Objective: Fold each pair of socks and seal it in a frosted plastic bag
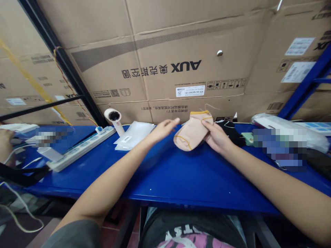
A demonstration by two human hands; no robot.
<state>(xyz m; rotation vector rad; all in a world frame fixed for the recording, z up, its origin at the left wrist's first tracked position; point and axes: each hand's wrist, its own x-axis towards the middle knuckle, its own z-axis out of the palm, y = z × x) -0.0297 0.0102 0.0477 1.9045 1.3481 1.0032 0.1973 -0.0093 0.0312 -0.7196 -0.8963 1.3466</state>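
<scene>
My right hand [217, 137] pinches a beige sock [193, 129] with yellow edging at the cuff and the toe, holding it up over the blue table. It may be a folded pair; I cannot tell. Loose threads stick out above its cuff. To its left, apart from the sock, my left hand [165, 129] holds nothing, its fingers stretched toward the sock. A stack of clear plastic bags [136, 134] with a barcode label lies left of that hand. Dark socks or cloth [230, 132] with white lines lie behind my right hand.
A white handheld fan [113, 119] stands by a long power strip [82, 150] on the blue table [176, 179]. Large cardboard boxes [160, 41] form the back wall. Plastic-wrapped items [292, 131] lie at right. Another person's hand [6, 144] is at the far left.
</scene>
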